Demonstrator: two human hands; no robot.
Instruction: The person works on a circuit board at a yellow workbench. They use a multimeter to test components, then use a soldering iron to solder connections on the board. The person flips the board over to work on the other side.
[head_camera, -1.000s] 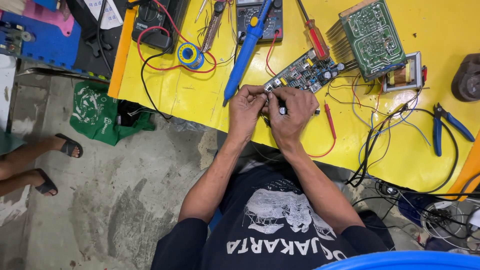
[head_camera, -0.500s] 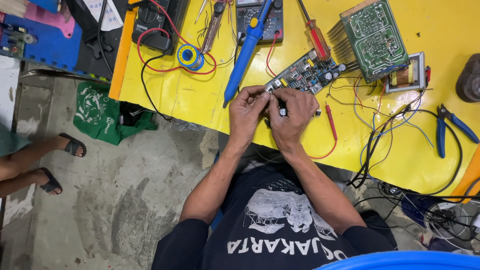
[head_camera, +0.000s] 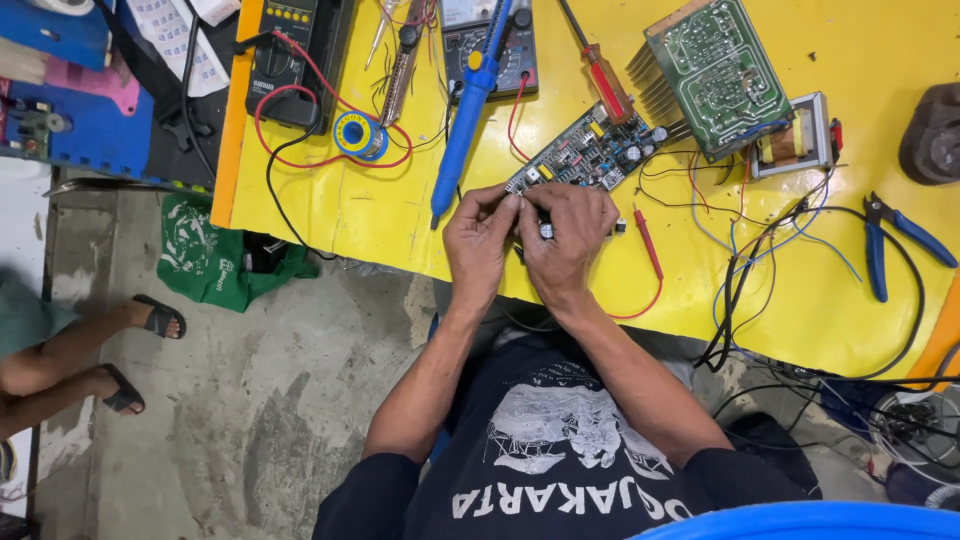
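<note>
While both hands are working together at the near edge of the yellow table (head_camera: 360, 215), the left hand (head_camera: 480, 240) and right hand (head_camera: 568, 235) are pinching a small dark component (head_camera: 545, 230) between their fingertips, fingers closed on it. It is hovering just below the long circuit board (head_camera: 590, 152), beside the blue soldering iron (head_camera: 465, 110).

Glossy yellow tabletop (head_camera: 360, 215), rough concrete floor (head_camera: 260, 420), seemingly plastic blue-handled pliers (head_camera: 885, 245)
</note>
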